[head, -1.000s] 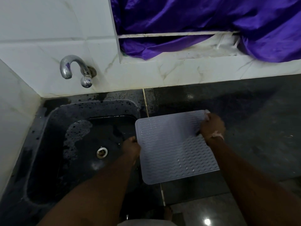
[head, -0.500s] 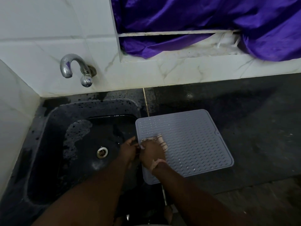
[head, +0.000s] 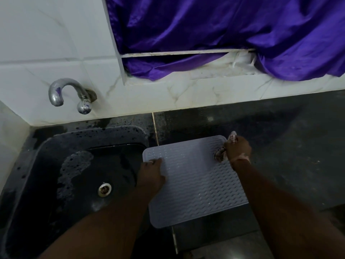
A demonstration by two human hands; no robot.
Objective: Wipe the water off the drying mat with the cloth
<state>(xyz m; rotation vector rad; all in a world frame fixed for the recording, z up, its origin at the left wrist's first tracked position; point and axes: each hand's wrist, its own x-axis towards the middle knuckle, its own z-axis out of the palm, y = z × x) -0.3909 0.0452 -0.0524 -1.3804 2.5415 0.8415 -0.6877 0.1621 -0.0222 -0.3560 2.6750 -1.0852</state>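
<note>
Wiping is under way: right hand (head: 238, 150) grips the bunched cloth (head: 220, 155) at the mat's (head: 196, 182) far right corner, left hand (head: 151, 173) presses flat-fingered on its left edge. Mat lies on the counter (head: 289, 146) beside the sink (head: 74, 165). Next, probably, a stroke across the near rows.

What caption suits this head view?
Right hand wipes the drying mat with a cloth while the left hand steadies it beside the sink.

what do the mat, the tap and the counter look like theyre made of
Mat: probably silicone or soft rubber, matte grey, with moulded ridges and rounded corners. Tap: polished metal, with bright reflections. Counter: likely polished dark stone, faintly glossy and speckled.
</note>
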